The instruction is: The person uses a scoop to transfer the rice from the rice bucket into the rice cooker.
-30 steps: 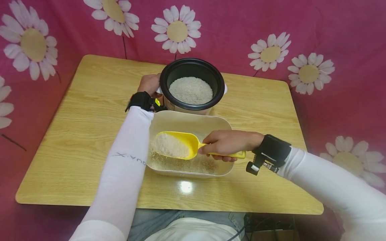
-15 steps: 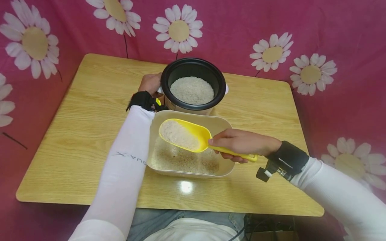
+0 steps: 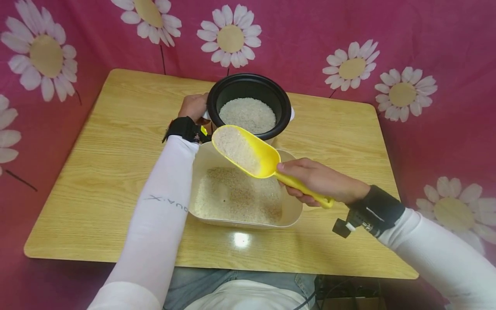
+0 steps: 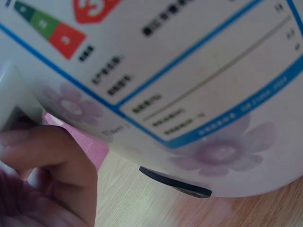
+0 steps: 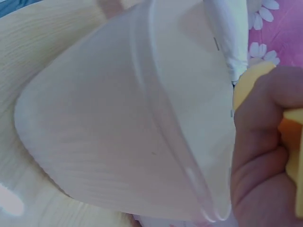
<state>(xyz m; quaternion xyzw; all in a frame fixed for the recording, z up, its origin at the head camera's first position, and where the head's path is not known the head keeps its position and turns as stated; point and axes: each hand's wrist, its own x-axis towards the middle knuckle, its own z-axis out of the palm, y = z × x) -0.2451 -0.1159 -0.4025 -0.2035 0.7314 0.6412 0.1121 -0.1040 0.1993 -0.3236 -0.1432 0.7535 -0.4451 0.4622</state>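
Observation:
My right hand [image 3: 315,181] grips the handle of a yellow scoop [image 3: 268,160], which is heaped with pale rice [image 3: 237,148]. The scoop hangs over the far side of a cream plastic bin [image 3: 197,161], its tip reaching toward the near rim of a rice cooker [image 3: 286,101]. White rice [image 3: 248,113] fills the lower part of the cooker's black pot. At the cooker's left side, my left hand [image 3: 192,106] holds the white side handle; in the left wrist view the curled fingers [image 4: 52,161] meet that handle [image 4: 16,97]. A thin scatter of brownish grains [image 3: 240,196] covers the bin's floor.
The bin stands right in front of the cooker on a wooden table [image 3: 341,146]. A pink cloth with daisies [image 3: 290,34] hangs behind and at both sides. My left forearm [image 3: 159,206] passes along the bin's left end.
My right hand has lifted the loaded scoop out of the bin and moved it forward, up to the cooker's near rim. The left hand stays at the cooker's handle.

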